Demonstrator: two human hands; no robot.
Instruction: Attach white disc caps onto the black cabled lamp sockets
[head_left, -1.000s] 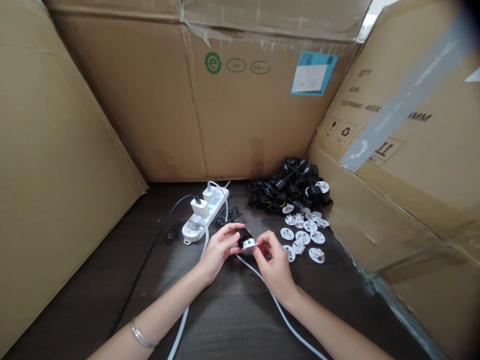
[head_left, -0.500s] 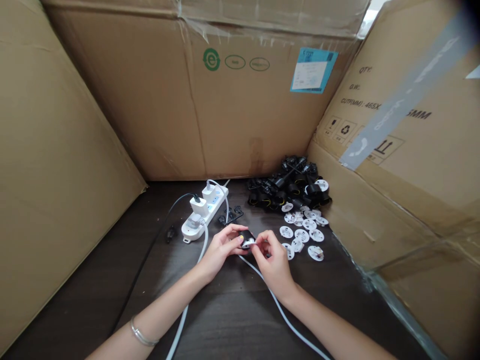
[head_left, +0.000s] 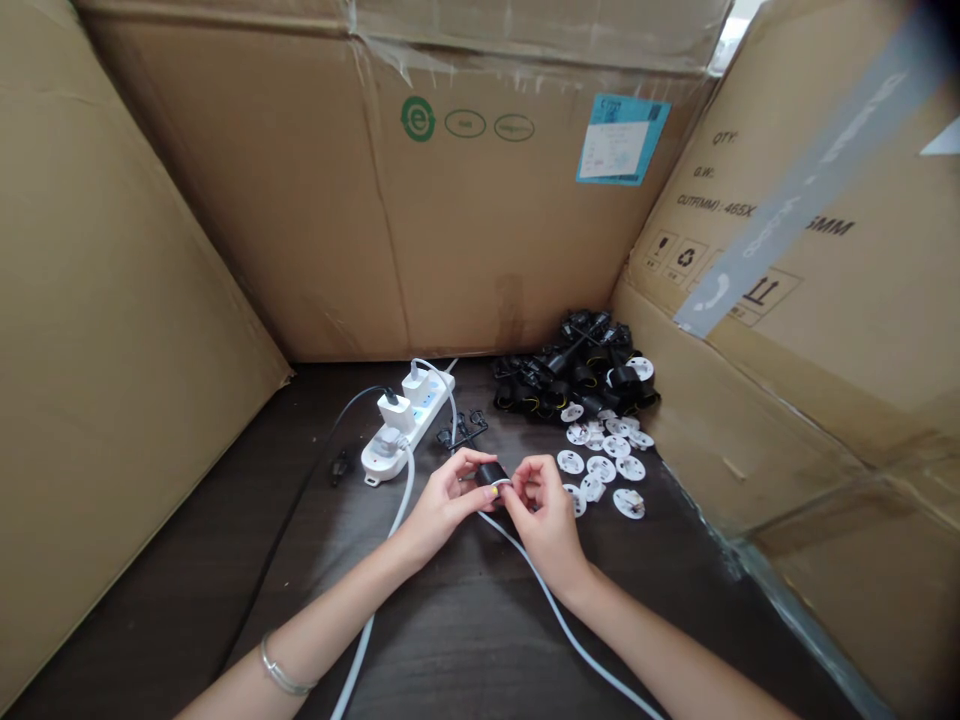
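Observation:
Fingers of my left hand [head_left: 452, 500] wrap round a small black cylindrical housing [head_left: 491, 474], thumb along its near side. At the housing's right end a white rim shows, which looks like one of the white discs. My right hand [head_left: 546, 515] is closed there, thumb and index finger pinched against that white edge; its other fingers curl in. What exactly lies between the right fingertips is hidden. Just right of my right hand lie several white round discs [head_left: 601, 469] with slots. Behind them a heap of black plastic parts [head_left: 570, 370] sits against the box.
A white power strip [head_left: 386, 462] with plugged-in adapters stands left of my hands. White cables [head_left: 570, 628] run beneath my forearms across the dark table [head_left: 442, 650]. A black branched plastic piece [head_left: 463, 430] lies beyond my hands. Cardboard boxes [head_left: 480, 230] wall in three sides.
The black housing has turned in my left hand, so more of its black side shows and less of the white end. Both hands stay close together in nearly the same place.

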